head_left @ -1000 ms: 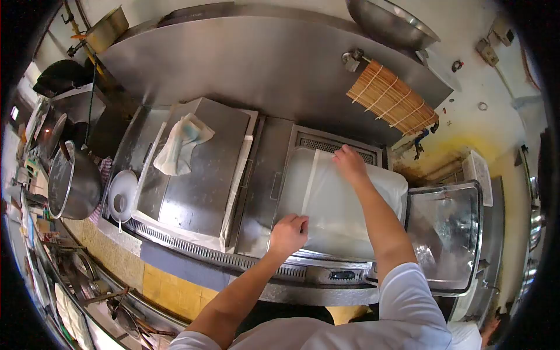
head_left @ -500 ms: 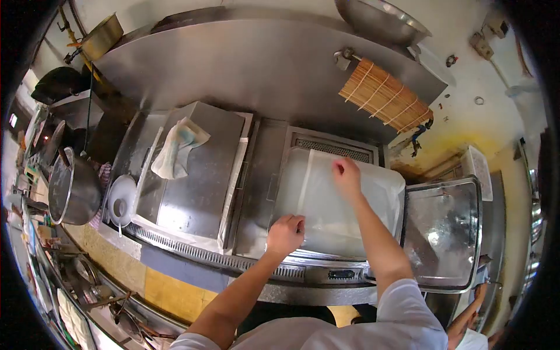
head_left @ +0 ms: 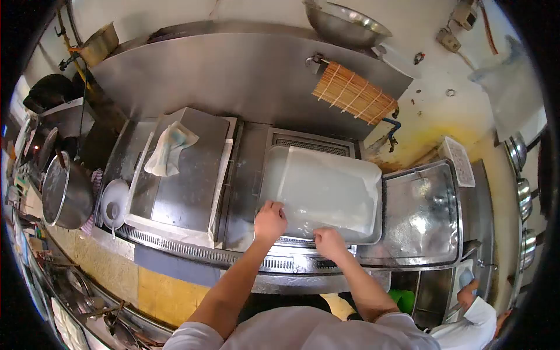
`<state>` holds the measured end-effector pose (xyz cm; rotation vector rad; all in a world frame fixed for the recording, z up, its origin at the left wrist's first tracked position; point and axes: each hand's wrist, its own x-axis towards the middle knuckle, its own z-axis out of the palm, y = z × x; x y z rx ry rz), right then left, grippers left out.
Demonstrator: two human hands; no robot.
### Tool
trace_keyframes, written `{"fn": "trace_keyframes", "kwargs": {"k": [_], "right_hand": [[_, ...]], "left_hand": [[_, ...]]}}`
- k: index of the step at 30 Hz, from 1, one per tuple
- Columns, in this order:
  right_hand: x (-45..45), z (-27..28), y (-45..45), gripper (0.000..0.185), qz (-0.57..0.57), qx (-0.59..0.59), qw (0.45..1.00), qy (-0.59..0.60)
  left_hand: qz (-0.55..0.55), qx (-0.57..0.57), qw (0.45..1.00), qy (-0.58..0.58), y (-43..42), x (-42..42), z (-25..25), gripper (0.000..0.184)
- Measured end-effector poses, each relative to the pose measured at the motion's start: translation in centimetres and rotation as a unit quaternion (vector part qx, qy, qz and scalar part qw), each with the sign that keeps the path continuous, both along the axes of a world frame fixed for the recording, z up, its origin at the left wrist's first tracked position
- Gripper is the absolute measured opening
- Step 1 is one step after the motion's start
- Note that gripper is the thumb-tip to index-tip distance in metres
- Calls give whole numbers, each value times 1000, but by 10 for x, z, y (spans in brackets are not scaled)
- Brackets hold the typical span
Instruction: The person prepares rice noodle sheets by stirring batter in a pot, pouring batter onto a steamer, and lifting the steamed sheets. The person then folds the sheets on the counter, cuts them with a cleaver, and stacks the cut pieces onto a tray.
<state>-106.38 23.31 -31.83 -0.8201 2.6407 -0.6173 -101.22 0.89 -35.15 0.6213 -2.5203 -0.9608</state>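
A wide shallow metal tray stands on the counter in front of me. Inside it lies a wet-looking white sheet, mostly flat, with small folds along its near side. My left hand is at the tray's near left part, its fingers curled closed; what they hold, if anything, is hidden. At the tray's near rim, my right hand is closed with its fingertips pinched at the near edge of the sheet.
To the right sits a wet rectangular metal pan. On the left, a cloth lies over a metal cover. A bamboo mat hangs behind. A large pot stands far left. Another person's hand shows at lower right.
My right hand has come back from the tray's far side to its near rim. The left hand remains at the near left, still closed. The view has shifted right.
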Motion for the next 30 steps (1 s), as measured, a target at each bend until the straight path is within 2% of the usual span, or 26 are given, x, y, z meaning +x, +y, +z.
{"fn": "trace_keyframes", "kwargs": {"k": [6, 9, 10, 15, 17, 18, 21, 25, 30], "right_hand": [[-4, 15, 52, 29, -53, 35, 998, 12], [-10, 26, 80, 35, -50, 74, 996, -2], [-13, 23, 90, 37, -36, 82, 996, -5], [9, 39, 98, 40, 59, 50, 996, 45], [27, 46, 85, 41, 93, -1, 992, 82], [36, 41, 77, 35, 109, -47, 988, 98], [69, 48, 43, 36, 177, -145, 973, 39], [119, 58, -7, 31, 291, -160, 943, -18], [176, 51, -71, 31, 430, -169, 887, -12]], "left_hand": [[-13, -1, 997, -79, 6, 13, 12, 23], [-38, -11, 995, -92, 6, 26, -5, 25], [-28, -31, 997, -62, 11, 33, 0, 25], [-10, -106, 990, 96, 46, 83, 18, 23], [-8, -101, 990, 97, 67, 115, 38, 19], [-3, -100, 990, 100, 77, 131, 47, 18], [5, -20, 999, 39, 90, 178, 52, 17], [77, 38, 994, 62, 94, 227, 51, 15], [195, 70, 975, 74, 77, 301, 66, 14]]}}
